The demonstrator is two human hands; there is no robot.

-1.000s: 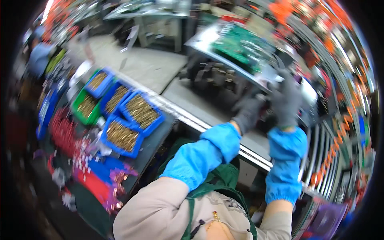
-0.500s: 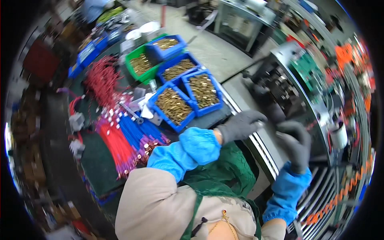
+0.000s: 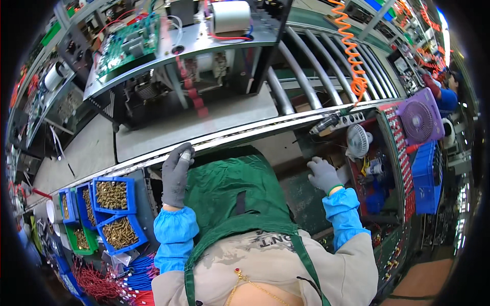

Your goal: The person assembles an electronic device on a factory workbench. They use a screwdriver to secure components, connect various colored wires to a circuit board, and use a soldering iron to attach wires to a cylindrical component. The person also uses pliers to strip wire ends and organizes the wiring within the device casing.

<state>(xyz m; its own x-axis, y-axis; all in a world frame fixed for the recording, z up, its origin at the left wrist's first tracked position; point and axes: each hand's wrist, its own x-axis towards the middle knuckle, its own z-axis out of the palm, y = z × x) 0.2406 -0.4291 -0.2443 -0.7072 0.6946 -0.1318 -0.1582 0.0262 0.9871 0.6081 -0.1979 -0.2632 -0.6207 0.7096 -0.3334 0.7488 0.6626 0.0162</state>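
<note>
My left hand [image 3: 176, 176], in a dark grey knit glove, is at the near edge of a metal-edged bench [image 3: 153, 161]. Its fingers point away from me and look mostly extended. A small silvery patch shows by the thumb; whether it is a wrap or a loose piece, I cannot tell. My right hand [image 3: 323, 175], in a paler grey glove, is out to the right with its fingers apart and nothing visible in them. A dark green apron [image 3: 232, 186] covers my lap between the hands. Blue sleeve covers [image 3: 175, 232] wrap both forearms.
At left stand blue bins [image 3: 122, 234] of brass-coloured pieces, a green bin [image 3: 84, 242] and bundled blue wires [image 3: 138, 273]. Ahead is an open metal chassis [image 3: 168, 61] with a circuit board [image 3: 130, 43]. Steel rollers [image 3: 301, 66], an orange coiled hose [image 3: 352, 56] and a white fan [image 3: 358, 141] lie rightward.
My view has swung right, so the bins now sit lower left and the chassis lies ahead. My hands, formerly close together, are now wide apart.
</note>
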